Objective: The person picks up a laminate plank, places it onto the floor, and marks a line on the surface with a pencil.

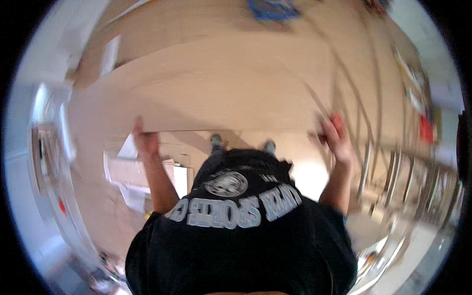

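A large flat brown sheet, which looks like cardboard (206, 83), spreads out in front of me. My left hand (146, 141) grips its near edge at the left, thumb lying on top and the fingers mostly hidden beneath. On the other side, my right hand (338, 138) is closed at the sheet's right near corner. A small red patch shows at that hand's fingertips; blur hides what it is. A thin dark line runs up and left from the right hand across the brown surface. Both hands are apart, wider than my body.
White and brown flat pieces (129, 172) lie on the floor by my left forearm. A blurred blue object (273, 9) is at the far edge. Long strips (393, 177) and slatted frames stand along the right, with a red item (426, 129) beyond them.
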`<act>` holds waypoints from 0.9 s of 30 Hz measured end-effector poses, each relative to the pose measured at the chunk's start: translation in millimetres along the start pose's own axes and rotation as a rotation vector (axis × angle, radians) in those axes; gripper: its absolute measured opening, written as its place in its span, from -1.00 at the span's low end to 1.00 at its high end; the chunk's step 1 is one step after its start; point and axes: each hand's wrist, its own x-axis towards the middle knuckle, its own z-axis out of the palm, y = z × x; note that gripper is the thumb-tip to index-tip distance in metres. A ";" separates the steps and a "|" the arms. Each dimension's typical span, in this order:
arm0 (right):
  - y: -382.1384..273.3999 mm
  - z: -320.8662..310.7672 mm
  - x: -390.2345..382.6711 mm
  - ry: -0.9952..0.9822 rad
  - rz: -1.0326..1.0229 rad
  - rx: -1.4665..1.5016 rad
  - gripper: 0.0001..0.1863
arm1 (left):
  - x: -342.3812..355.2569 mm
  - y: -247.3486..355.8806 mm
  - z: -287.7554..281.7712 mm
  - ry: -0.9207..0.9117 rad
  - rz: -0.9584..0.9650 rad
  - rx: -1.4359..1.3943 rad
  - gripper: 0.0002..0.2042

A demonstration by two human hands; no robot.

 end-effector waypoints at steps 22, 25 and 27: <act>15.8 128.7 147.2 -0.302 -0.173 -0.340 -0.49 | -134.4 -181.9 57.4 -0.645 -0.064 0.860 -0.27; 21.1 148.8 131.9 -0.251 -0.196 -0.236 -0.49 | -106.0 -155.4 34.5 -0.375 -0.167 0.756 -0.33; 43.6 135.5 133.0 -0.179 -0.276 -0.300 -0.53 | -80.1 -110.0 28.0 -0.113 0.147 0.790 -0.45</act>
